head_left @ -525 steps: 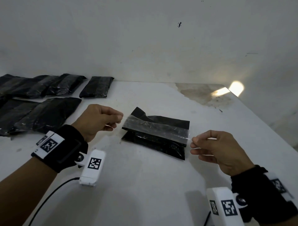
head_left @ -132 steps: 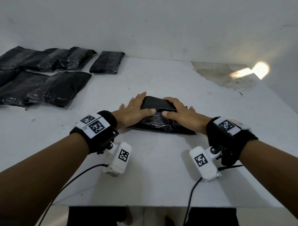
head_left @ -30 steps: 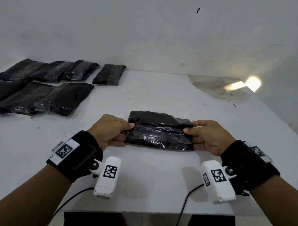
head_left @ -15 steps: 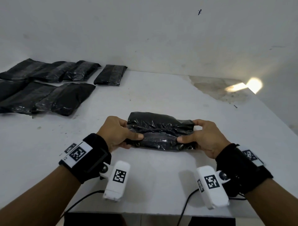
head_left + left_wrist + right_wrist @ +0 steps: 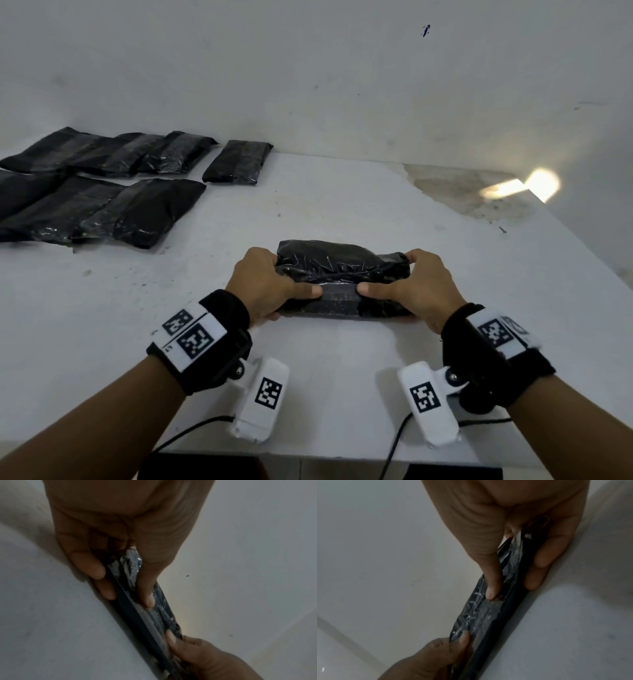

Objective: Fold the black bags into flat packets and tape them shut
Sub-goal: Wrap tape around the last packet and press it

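- Black plastic makes up the packet [image 5: 342,277] in hand: a folded bag stood on its long edge near the front of the white table [image 5: 342,377], tilted up, probably so the seam faces the person.
- Left hand [image 5: 263,284] clasps the packet's left end, its thumb laid along the near face and its fingers curled behind; the left wrist view shows that thumb pressing on glossy clear tape [image 5: 154,614].
- Right hand [image 5: 418,287] mirrors it on the right end, its thumb pushing on the same strip; the two thumb tips lie close together, apart, near the middle.
- My reading: the thumbs are rubbing the tape down over the fold so it sticks, while the fingers behind give them something to push against.
- Wrinkled film across the top suggests that air or slack is trapped; pressing too hard could crease the tape.
- Finished packets [image 5: 137,209] lie flat in rows at the far left of the table, one smaller packet [image 5: 238,161] just beside them, well away from the working spot.
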A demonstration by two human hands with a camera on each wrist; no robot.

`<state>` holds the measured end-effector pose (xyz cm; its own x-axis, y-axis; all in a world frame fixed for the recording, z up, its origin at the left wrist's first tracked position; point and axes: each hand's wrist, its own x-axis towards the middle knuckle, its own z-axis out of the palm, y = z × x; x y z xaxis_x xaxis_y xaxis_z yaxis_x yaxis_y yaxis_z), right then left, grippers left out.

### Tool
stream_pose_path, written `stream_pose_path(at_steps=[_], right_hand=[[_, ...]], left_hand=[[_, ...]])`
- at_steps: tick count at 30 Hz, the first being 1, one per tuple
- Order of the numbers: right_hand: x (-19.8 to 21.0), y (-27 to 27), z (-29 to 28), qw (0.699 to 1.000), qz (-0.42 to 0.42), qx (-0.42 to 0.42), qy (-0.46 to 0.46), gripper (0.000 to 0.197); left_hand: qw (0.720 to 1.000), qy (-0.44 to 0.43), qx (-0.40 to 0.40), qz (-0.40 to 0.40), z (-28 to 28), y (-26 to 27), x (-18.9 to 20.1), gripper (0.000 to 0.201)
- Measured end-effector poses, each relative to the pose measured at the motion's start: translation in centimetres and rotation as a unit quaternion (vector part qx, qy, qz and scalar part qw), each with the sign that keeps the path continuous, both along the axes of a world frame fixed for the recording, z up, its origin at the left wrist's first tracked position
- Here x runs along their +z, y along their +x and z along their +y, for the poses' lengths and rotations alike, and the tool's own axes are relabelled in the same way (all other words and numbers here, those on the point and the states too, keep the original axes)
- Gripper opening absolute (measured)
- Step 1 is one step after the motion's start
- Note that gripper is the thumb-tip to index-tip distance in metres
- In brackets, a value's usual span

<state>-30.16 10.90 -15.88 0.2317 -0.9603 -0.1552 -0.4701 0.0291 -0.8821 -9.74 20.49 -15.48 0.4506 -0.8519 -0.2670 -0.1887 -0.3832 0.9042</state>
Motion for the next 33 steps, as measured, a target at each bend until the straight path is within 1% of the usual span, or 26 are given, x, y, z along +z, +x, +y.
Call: stream_pose_path(at_steps=[2, 4, 6, 14, 18, 20, 22, 24, 26, 27, 28, 29, 31, 33], right_hand=[[-0.6, -0.2, -0.4, 0.999, -0.025, -0.011, 0.021, 0.058], [-1.1, -0.5, -0.7, 0.998, -0.040, -0.023, 0.040, 0.058], [-1.5, -0.7, -0.9, 0.998, -0.045, -0.026, 0.040, 0.057], [-1.3, -1.5, -1.1, 0.995, -0.066, -0.002, 0.069, 0.050], [-0.7, -1.7, -0.8, 0.993, -0.078, 0.014, 0.091, 0.046], [-0.1, -1.6, -0.6, 0.992, -0.072, 0.024, 0.098, 0.043], [0.5, -1.4, -0.4, 0.992, -0.067, 0.023, 0.100, 0.042], [0.5, -1.1, -0.3, 0.994, -0.059, 0.022, 0.084, 0.048], [0.4, -0.5, -0.2, 0.999, -0.024, 0.012, 0.047, 0.069], [0.3, -0.2, -0.2, 1.000, -0.001, 0.004, 0.029, 0.077], [0.3, 0.1, -0.1, 1.000, 0.023, -0.004, 0.013, 0.083], [0.3, 0.4, -0.1, 0.999, 0.046, -0.012, 0.001, 0.085], [0.3, 0.9, 0.0, 0.996, 0.082, -0.026, -0.016, 0.090], [0.1, 1.1, 0.0, 0.995, 0.090, -0.026, -0.021, 0.091]], left_hand=[[1.000, 0.007, 0.010, 0.005, -0.2, 0.2, -0.2, 0.033], [0.999, 0.014, 0.015, 0.026, -0.3, 0.3, -0.2, 0.027], [0.999, 0.017, 0.019, 0.041, -0.3, 0.3, -0.2, 0.026], [0.998, 0.023, 0.009, 0.064, -0.1, 0.9, -0.6, 0.029], [0.994, 0.013, -0.018, 0.103, 0.5, 1.1, -0.6, 0.020], [0.994, 0.016, -0.028, 0.102, 0.7, 1.2, -0.3, 0.017], [0.997, 0.013, -0.026, 0.071, 0.8, 1.1, -0.2, 0.019], [1.000, -0.004, -0.011, 0.017, 0.7, 0.9, 0.0, 0.026], [0.998, -0.031, 0.012, -0.059, 0.7, 0.6, 0.1, 0.048], [0.994, -0.030, 0.026, -0.104, 0.7, 0.3, 0.2, 0.060], [0.989, -0.030, 0.039, -0.139, 0.7, 0.1, 0.1, 0.066], [0.985, -0.036, 0.052, -0.161, 0.6, -0.1, 0.0, 0.067], [0.980, -0.044, 0.075, -0.181, 0.4, -0.3, -0.2, 0.066], [0.978, -0.055, 0.084, -0.185, 0.1, -0.3, -0.6, 0.064]])
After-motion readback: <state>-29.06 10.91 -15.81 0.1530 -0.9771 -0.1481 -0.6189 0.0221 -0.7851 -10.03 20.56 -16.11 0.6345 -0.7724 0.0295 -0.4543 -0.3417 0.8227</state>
